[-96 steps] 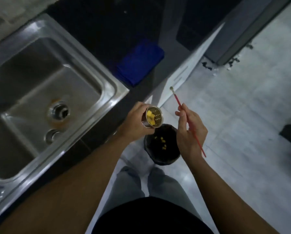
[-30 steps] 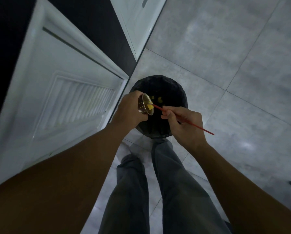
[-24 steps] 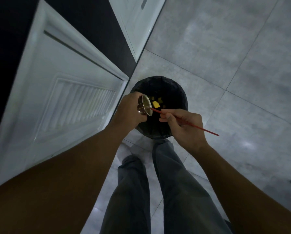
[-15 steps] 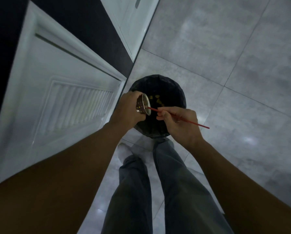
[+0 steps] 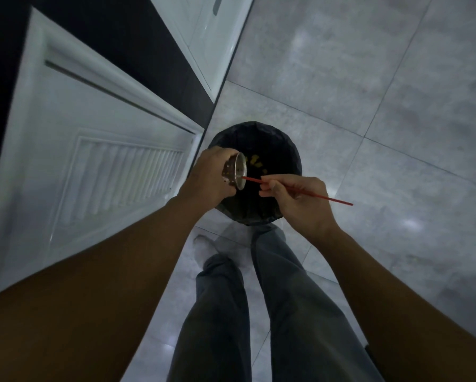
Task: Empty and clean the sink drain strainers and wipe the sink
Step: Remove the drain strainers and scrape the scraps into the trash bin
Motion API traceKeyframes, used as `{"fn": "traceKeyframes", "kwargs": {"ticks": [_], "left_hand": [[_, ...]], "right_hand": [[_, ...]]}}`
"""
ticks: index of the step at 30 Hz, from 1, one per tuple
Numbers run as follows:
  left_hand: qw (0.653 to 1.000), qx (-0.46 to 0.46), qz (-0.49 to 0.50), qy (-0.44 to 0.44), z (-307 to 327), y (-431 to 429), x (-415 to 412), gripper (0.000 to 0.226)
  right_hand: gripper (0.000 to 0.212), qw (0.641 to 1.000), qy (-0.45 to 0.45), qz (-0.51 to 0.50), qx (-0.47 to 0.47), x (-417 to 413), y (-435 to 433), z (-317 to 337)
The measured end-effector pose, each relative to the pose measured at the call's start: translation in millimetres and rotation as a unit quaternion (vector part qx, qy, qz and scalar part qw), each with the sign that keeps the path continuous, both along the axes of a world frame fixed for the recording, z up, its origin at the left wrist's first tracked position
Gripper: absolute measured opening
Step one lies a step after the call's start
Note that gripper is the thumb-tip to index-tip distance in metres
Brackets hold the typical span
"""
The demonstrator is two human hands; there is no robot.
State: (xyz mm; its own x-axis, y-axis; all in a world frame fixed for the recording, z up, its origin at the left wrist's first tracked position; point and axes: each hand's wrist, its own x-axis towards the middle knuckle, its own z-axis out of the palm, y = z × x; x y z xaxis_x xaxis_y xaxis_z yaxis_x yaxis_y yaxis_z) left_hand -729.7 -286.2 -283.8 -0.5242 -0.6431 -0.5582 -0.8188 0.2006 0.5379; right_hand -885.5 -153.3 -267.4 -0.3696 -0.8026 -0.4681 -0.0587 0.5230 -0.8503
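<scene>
The yellow lump seen in the strainer (image 5: 235, 172) a second ago is gone, and the tip of the stick (image 5: 338, 200) has stayed at its mouth. The left hand (image 5: 207, 177) has its grip wrapped round the strainer, which is tipped sideways over the 9 o'clock rim of the bin (image 5: 286, 150). The right hand (image 5: 294, 199), at the strainer's 3 o'clock, has its grip pinched on the stick. Yellow bits (image 5: 254, 161) lie in the bin, and a cabinet door (image 5: 93, 150) stands at the bin's 9 o'clock.
</scene>
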Motion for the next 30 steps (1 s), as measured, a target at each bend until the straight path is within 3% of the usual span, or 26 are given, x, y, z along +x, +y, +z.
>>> {"fn": "traceKeyframes", "kwargs": {"ticks": [6, 10, 24, 30], "left_hand": [[1.000, -0.002, 0.002, -0.019, -3, 3, 1, 0.077], [1.000, 0.003, -0.002, -0.018, -5, 5, -4, 0.080], [0.999, -0.012, 0.015, -0.031, -9, 6, 7, 0.079], [1.000, 0.008, 0.004, -0.024, -11, 10, 3, 0.079]], "right_hand": [[0.020, 0.999, -0.016, -0.048, -0.009, -9, 8, 5], [0.020, 0.998, -0.052, -0.016, -0.007, -3, 4, 7], [0.020, 0.998, -0.016, -0.057, 0.005, -9, 14, 1], [0.018, 1.000, -0.010, 0.000, -0.024, 1, 3, 0]]}}
